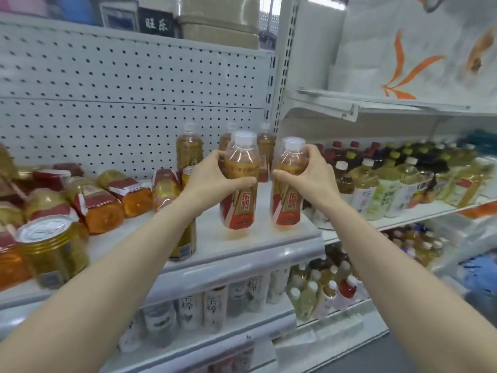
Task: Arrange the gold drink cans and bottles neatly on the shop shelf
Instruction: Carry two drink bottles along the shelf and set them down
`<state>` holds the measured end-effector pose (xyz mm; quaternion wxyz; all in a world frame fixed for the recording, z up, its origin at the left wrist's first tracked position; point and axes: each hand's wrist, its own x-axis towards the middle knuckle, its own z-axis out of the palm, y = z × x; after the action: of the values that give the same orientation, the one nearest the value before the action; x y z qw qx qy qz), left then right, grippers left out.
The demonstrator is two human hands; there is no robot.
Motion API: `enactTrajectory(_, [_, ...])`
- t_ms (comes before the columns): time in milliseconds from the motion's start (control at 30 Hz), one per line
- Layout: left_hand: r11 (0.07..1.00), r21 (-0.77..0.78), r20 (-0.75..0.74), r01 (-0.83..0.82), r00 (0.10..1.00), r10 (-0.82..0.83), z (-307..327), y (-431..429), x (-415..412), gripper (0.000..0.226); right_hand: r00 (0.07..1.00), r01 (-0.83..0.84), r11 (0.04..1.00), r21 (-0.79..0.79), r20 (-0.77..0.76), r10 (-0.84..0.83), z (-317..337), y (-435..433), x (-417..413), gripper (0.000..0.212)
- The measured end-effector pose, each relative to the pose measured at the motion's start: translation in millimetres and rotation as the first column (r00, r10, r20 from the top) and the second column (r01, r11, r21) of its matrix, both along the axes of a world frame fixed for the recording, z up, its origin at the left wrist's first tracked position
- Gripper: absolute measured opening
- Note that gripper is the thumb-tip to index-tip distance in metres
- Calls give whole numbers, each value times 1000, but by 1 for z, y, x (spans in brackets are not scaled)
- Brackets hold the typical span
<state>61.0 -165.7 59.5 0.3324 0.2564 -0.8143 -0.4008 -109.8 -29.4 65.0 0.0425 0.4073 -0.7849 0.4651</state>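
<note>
Gripping two upright gold bottles on the shelf (242, 246), left hand (212, 179) on the left bottle (239, 189), right hand (309, 173) on the right bottle (287, 195), red labels reading 东鹏.

The left bottle (238, 203) and right bottle (287, 205) bear red labels reading "东鹏", while a dark box (157, 24) overhead reads "旺乐".

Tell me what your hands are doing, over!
Left grip holds left bottle; right grip holds right bottle. Both upright at shelf front. Can beside left wrist.
</note>
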Motion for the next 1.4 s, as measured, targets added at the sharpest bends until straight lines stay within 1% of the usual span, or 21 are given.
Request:
enactTrajectory(133, [998,6,30,-65,997,64,-6,2,-5,62,998,-66,997,50,-8,67,-7,-21,-21,72])
enactTrajectory(300, [991,6,63,-133,989,132,-10,4,-8,64,991,-133,990,43,8,133,-9,-42,-41,68])
enactTrajectory(367, [988,-3,75,-157,985,157,-10,5,-11,65,986,-164,986,31,18,163,-11,-50,-45,70])
enactTrajectory(467, [985,-12,85,-170,982,170,-9,7,-16,66,979,-206,978,18,10,206,-10,-59,-49,76])
enactTrajectory(567, [987,5,82,-159,984,158,-11,10,-23,66,972,-230,973,15,-46,231,-3,-61,-53,90])
enactTrajectory(600, [988,11,79,-156,985,155,-12,11,-26,67,969,-238,971,9,-62,238,1,-61,-54,90])
enactTrajectory(633, [987,16,78,-157,985,155,-13,12,-29,67,965,-250,968,8,-86,249,6,-60,-56,85])
enactTrajectory(733, [985,31,73,-167,984,165,-18,17,-37,69,935,-277,958,71,-208,286,15,-59,-62,57])
enactTrajectory(800, [984,39,69,-173,983,170,-20,20,-40,71,928,-273,957,94,-236,288,18,-59,-66,49])
enactTrajectory(1000, [982,33,79,-188,980,185,-21,26,-37,75,929,-275,960,43,-245,277,10,-65,-66,49])
enactTrajectory(1167, [975,-63,153,-211,964,218,-20,30,-36,76,920,-269,960,74,-275,279,11,-65,-67,50])
enactTrajectory(1300, [962,-127,171,-241,950,261,-19,33,-36,71,915,-249,962,110,-300,271,13,-64,-66,49])
enactTrajectory(1400, [937,-239,207,-254,930,305,-17,34,-32,66,915,-232,963,135,-306,263,15,-63,-64,47])
